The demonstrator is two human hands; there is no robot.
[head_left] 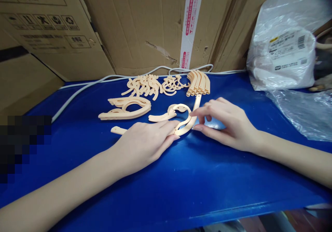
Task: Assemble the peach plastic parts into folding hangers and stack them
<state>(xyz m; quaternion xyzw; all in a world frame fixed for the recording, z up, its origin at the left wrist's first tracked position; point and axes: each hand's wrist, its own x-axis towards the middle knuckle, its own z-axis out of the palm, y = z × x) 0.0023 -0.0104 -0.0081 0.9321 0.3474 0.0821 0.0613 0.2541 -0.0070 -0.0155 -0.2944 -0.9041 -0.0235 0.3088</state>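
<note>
A cream plastic folding hanger (184, 131) lies on the blue table, its curved hook (187, 109) turned up and one arm stretching away from me. Closed around its near joint is my left hand (145, 143), thumb and fingers pinching it; part of the other arm pokes out to the left of that hand. My right hand (223, 124) is at the hanger's right side, thumb and fingers apart, with the index fingertip against the hook's edge. Just beyond the hook sits a loose arm piece (160, 117), partly hidden by it.
Assembled folded hangers (124, 114) are stacked at the left. Farther back are a pile of curved arm pieces (145, 86), loose hooks (171, 85) and a row of arm pieces (199, 83). A white cable (85, 83), cardboard boxes (145, 24) and a plastic bag (282, 59) border the table.
</note>
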